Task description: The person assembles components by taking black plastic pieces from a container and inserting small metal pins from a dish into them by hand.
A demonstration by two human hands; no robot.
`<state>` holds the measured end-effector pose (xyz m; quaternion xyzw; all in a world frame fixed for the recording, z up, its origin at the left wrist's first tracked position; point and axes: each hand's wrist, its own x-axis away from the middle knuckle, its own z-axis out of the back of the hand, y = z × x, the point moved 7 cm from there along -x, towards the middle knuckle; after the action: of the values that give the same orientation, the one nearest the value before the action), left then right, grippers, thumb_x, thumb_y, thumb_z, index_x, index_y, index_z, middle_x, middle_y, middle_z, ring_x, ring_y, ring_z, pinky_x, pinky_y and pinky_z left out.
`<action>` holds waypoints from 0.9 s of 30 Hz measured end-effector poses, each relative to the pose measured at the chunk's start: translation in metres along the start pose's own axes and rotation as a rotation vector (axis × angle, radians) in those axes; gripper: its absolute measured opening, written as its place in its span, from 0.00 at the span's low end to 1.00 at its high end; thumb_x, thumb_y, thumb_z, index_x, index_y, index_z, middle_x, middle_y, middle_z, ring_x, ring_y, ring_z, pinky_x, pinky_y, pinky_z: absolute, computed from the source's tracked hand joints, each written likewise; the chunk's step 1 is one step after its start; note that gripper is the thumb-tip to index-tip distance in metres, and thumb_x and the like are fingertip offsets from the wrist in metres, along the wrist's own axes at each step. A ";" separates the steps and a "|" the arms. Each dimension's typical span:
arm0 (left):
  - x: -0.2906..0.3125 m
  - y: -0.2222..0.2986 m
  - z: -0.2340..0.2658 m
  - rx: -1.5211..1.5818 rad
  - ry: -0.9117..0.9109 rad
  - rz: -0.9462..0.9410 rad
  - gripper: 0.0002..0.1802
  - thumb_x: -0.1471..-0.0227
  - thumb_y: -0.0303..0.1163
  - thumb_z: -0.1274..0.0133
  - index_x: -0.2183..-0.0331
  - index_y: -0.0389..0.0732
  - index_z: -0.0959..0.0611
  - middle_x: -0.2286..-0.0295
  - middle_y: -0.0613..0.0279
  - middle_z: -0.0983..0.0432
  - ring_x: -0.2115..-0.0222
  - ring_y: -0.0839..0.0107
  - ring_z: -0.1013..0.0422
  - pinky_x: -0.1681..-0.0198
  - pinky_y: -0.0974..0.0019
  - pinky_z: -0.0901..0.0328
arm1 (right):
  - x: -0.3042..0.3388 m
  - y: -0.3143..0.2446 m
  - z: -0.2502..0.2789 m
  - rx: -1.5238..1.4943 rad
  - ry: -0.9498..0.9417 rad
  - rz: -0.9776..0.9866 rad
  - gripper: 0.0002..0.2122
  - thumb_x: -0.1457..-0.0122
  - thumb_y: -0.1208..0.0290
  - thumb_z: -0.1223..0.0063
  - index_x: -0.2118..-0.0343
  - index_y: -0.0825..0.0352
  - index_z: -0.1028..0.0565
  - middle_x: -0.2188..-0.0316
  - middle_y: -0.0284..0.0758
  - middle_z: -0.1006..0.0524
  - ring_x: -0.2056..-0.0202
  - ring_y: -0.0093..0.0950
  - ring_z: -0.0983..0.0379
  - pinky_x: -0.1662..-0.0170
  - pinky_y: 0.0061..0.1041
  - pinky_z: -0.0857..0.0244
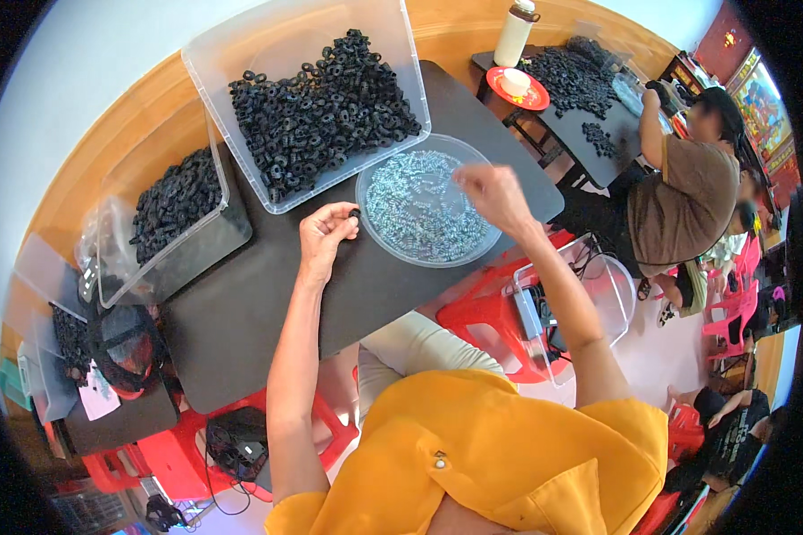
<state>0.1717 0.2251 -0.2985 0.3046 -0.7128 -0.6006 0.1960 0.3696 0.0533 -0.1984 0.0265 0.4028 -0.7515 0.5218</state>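
Currently, your left grip (327, 235) is pinched on a small black part (355, 214) beside the round clear tray (430, 265), while your right grip (491, 194) hovers over the tray's small springs (419, 209), fingers curled; motion blur prevents telling how far it is closed or whether it holds a spring. If the left pinch slackens, the part could drop onto the counter (241, 332) or among the springs. Your left grip covers most of the part, concealing its orientation.

Right grip (496, 194) blurred, contents unclear; left grip (325, 234) partly hides black piece (355, 214).
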 end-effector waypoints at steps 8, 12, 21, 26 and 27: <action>0.001 0.001 0.004 -0.003 0.008 0.001 0.10 0.56 0.22 0.46 0.66 0.35 0.21 0.74 0.66 0.26 0.77 0.81 0.31 0.72 0.77 0.35 | 0.016 0.043 -0.002 -0.149 -0.059 -0.350 0.08 0.52 0.75 0.53 0.70 0.67 0.23 0.84 0.39 0.26 0.83 0.26 0.28 0.75 0.25 0.35; -0.001 0.002 0.001 0.011 0.009 -0.008 0.11 0.56 0.21 0.46 0.66 0.35 0.21 0.74 0.66 0.26 0.77 0.82 0.31 0.72 0.77 0.35 | 0.014 0.052 -0.003 -0.023 -0.054 -0.325 0.08 0.53 0.75 0.53 0.71 0.67 0.23 0.83 0.40 0.25 0.80 0.30 0.26 0.72 0.27 0.34; -0.001 0.002 0.002 0.014 0.020 -0.001 0.10 0.56 0.21 0.46 0.66 0.35 0.21 0.74 0.65 0.25 0.77 0.81 0.31 0.72 0.77 0.35 | 0.000 0.012 -0.050 0.120 -0.224 0.000 0.05 0.56 0.75 0.50 0.76 0.64 0.23 0.75 0.40 0.24 0.70 0.38 0.28 0.66 0.34 0.34; 0.000 0.002 0.002 0.036 0.016 -0.005 0.10 0.56 0.21 0.46 0.66 0.35 0.21 0.74 0.65 0.26 0.77 0.81 0.31 0.72 0.77 0.35 | -0.008 0.011 -0.076 0.234 -0.242 0.060 0.04 0.56 0.76 0.51 0.78 0.66 0.25 0.74 0.40 0.26 0.70 0.40 0.28 0.66 0.36 0.34; 0.000 0.001 0.001 0.038 0.018 0.002 0.10 0.56 0.22 0.46 0.67 0.35 0.21 0.74 0.66 0.26 0.77 0.81 0.31 0.72 0.77 0.35 | -0.008 0.015 -0.079 0.278 -0.261 0.058 0.03 0.55 0.77 0.52 0.78 0.67 0.26 0.74 0.39 0.27 0.70 0.40 0.29 0.67 0.37 0.35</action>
<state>0.1704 0.2260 -0.2973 0.3128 -0.7226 -0.5841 0.1970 0.3556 0.1074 -0.2568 0.0123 0.2233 -0.7815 0.5825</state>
